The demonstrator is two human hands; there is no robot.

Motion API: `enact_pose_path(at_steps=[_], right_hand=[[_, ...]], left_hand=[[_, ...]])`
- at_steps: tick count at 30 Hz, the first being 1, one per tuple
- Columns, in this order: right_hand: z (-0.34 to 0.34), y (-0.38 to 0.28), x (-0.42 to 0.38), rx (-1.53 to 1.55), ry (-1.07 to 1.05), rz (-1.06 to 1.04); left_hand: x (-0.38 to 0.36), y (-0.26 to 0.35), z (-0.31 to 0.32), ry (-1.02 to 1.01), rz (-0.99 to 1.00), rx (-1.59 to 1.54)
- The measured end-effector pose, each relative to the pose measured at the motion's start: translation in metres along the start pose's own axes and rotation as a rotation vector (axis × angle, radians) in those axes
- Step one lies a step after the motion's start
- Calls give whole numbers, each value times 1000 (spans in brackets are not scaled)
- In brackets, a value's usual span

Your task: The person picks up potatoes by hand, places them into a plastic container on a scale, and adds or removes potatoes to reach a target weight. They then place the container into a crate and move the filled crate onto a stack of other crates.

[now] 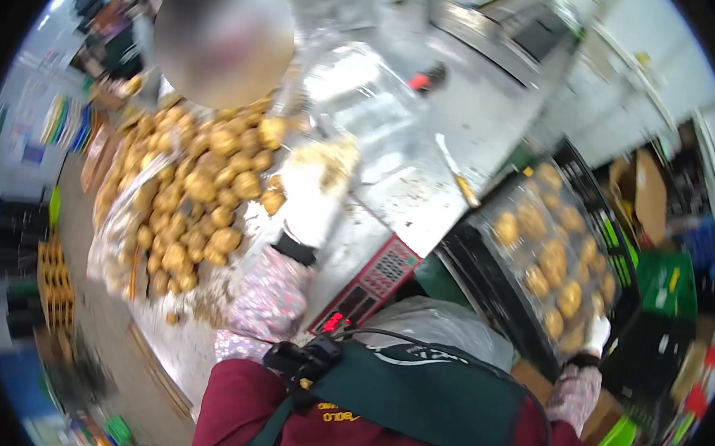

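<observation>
My left hand [320, 189], in a white glove soiled brown at the fingers, is stretched out over the metal table beside a heap of loose potatoes [203, 183]. Its fingers look extended, with nothing visible in them, though they are blurred. At the right, my right hand [598, 333], also in a white glove, is at the lower end of a clear plastic bag of potatoes [552, 261]. It appears to grip the bag's edge; the fingertips are partly hidden. The bag lies in a black crate [485, 294]. A red scale panel [386, 268] with lit digits is near my left forearm.
Clear plastic bags [358, 99] lie on the metal table [482, 107]. A knife-like tool with a yellowish handle [462, 185] rests near the crate. A metal device [495, 34] stands at the back. Green crates [666, 284] stand at the right. Someone's blurred-out face is beyond the potatoes.
</observation>
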State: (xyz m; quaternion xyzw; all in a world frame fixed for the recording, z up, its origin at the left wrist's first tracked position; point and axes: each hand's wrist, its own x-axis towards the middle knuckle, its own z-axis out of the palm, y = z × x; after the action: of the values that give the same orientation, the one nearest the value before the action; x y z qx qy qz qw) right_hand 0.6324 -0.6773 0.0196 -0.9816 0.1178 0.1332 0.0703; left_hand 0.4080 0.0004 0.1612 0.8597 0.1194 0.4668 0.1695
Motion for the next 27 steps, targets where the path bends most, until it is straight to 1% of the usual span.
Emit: enact_pose_path(at_steps=[1,2,3,4,5,6,7,8,10,11,12,14,16,17,18,20,21,22,24,26,27], right_hand=[[-11,-26,-6,335,110,-132],[-20,-57,-13,672,204,-249],[-20,-79,-3,678,261,-375],[-20,-99,6,685,321,-495],[-38,-150,-21,690,335,-566],[-47,-188,-31,611,319,-679],[-59,-234,-59,590,337,-778],[-64,-280,-92,571,358,-877],[-55,-356,-141,814,188,-1038],[-48,-389,-168,820,105,-1095],[-41,-417,-193,825,23,-1149],[-22,-463,-235,707,-199,-1327],[-6,-505,-287,639,-368,-1560],[3,-523,-313,572,-421,-1638],[13,-540,-338,503,-474,-1711],[37,-576,-388,389,-575,-1931],[58,-593,-410,346,-594,-1980],[83,-611,-431,304,-612,-2027],[122,-648,-479,111,-568,-2076],[179,-676,-514,90,-341,-2153],[199,-685,-531,8,-300,-2125]], left_hand=[[-17,15,-20,-164,-46,166],[-56,4,-27,-172,83,236],[-84,4,-40,-282,158,271],[-106,21,-52,-279,91,245],[-143,21,-55,-292,59,250],[-166,26,-65,-339,58,268],[-192,28,-69,-320,52,259],[-194,41,-86,-357,78,329],[-246,38,-85,-507,-6,445],[-249,40,-88,-496,-35,458],[-248,41,-92,-455,-48,445],[-241,43,-108,-405,-87,443],[-228,47,-129,-254,-252,185],[-230,47,-143,-172,-308,101],[-245,44,-150,-159,-327,109],[-283,37,-158,69,-625,242],[-294,33,-166,221,-813,25],[-292,33,-175,399,-1050,-77],[-305,9,-194,453,-1162,47],[-332,-32,-207,393,-1148,159],[-340,-56,-211,383,-1088,203]])
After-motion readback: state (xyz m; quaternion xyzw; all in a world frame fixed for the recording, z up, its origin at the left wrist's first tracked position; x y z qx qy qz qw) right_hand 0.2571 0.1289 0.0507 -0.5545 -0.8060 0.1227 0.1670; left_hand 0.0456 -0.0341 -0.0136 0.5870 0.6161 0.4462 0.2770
